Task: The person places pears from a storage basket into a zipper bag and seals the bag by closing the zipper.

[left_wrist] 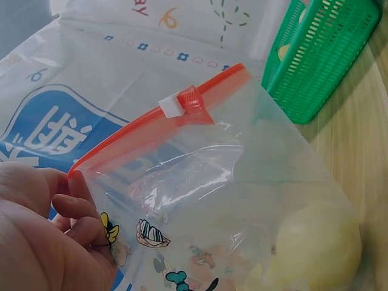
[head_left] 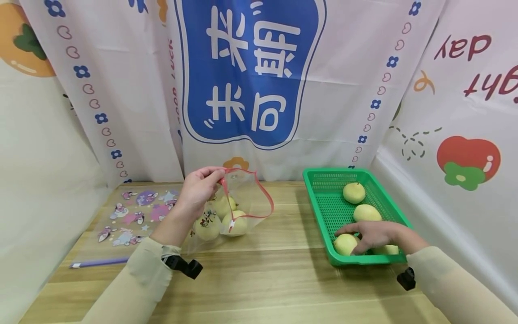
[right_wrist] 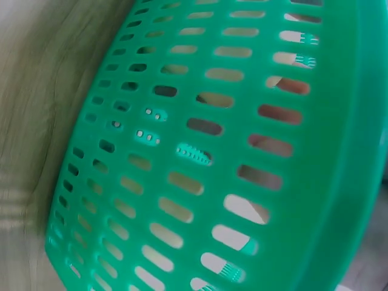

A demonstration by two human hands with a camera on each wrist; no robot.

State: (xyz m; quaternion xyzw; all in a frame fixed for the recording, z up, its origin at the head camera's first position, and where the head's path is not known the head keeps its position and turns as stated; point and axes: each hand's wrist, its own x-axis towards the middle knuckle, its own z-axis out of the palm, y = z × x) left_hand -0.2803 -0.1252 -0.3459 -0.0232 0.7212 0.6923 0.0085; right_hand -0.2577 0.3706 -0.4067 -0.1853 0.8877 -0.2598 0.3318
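Observation:
My left hand [head_left: 199, 189] pinches the red-edged mouth of a clear zip bag [head_left: 252, 191], holding it up and agape. Inside the bag lie pale yellow pears [head_left: 236, 223] on the table. The left wrist view shows the bag's red zip strip with a white slider [left_wrist: 172, 107] and one pear [left_wrist: 318, 245]. On the right, my right hand [head_left: 378, 234] reaches into a green basket [head_left: 319, 225], thumb and fingers round a pear [head_left: 345, 245] in its near left corner. Only the perforated basket wall [right_wrist: 176, 182] fills most of the right wrist view, hiding the hand.
More pears [head_left: 367, 213] sit in the basket, one [head_left: 354, 193] towards its far end. A second printed clear bag [head_left: 137, 216] with a purple slider strip [head_left: 101, 262] lies flat on the wooden table [head_left: 259, 288] at left. Printed cloth [head_left: 344, 90] hangs behind.

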